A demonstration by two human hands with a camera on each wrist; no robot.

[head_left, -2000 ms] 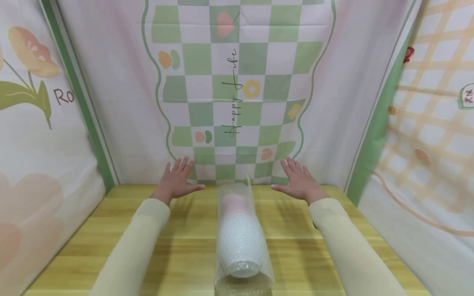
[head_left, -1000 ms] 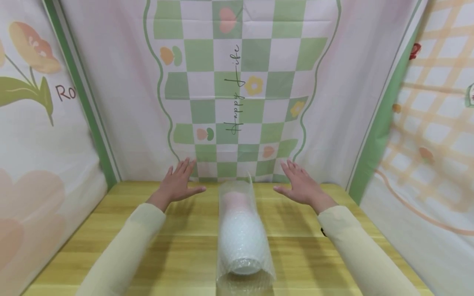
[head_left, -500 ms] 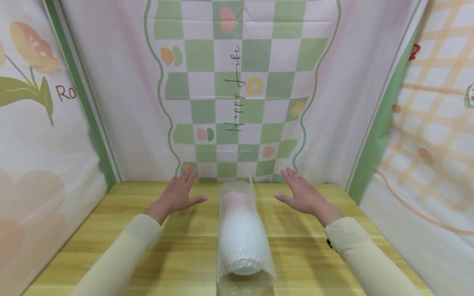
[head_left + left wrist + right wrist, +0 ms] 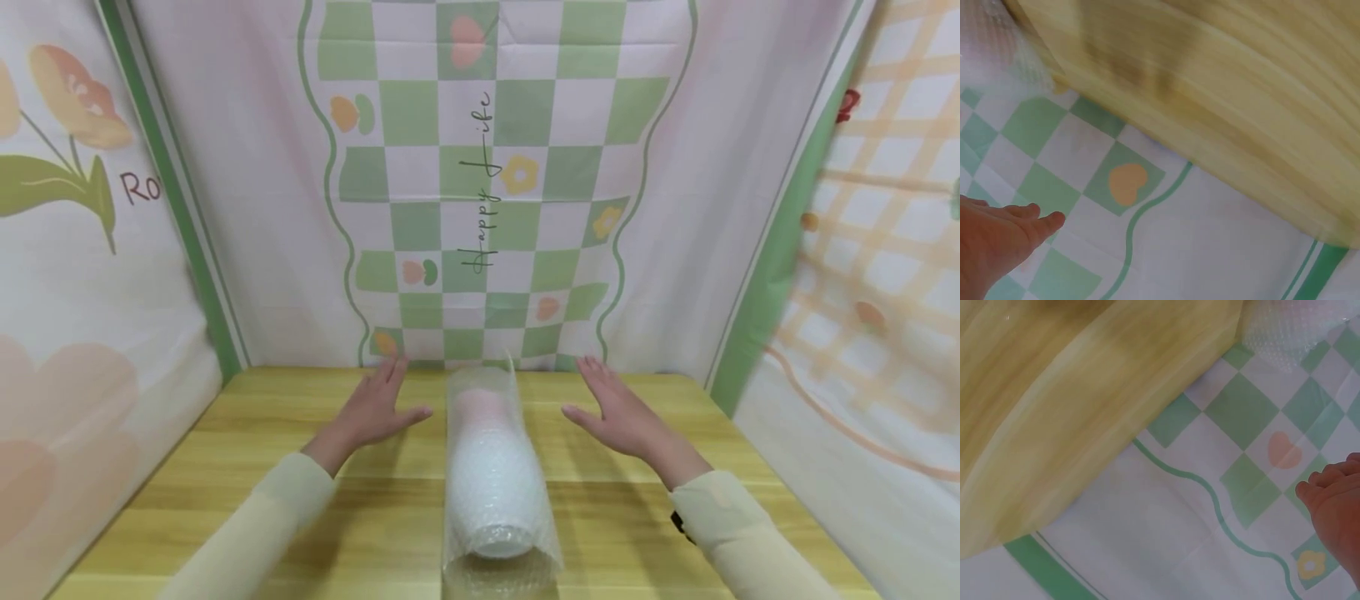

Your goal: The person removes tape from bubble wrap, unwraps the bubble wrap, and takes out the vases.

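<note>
The left hand and right hand spread thumbs from straight fingers; bubble wrap lies between the thumbs, touching neither.

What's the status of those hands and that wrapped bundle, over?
Left hand, right hand: apart, holding nothing. Bundle: on table, between them, untouched. Nothing seen between hands and bundle.

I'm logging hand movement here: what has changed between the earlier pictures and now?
The left hand and right hand have both drawn back toward the near side of the wood-grain table. Neither took hold of or let go of anything. The bubble-wrapped item between them stayed in place.
</note>
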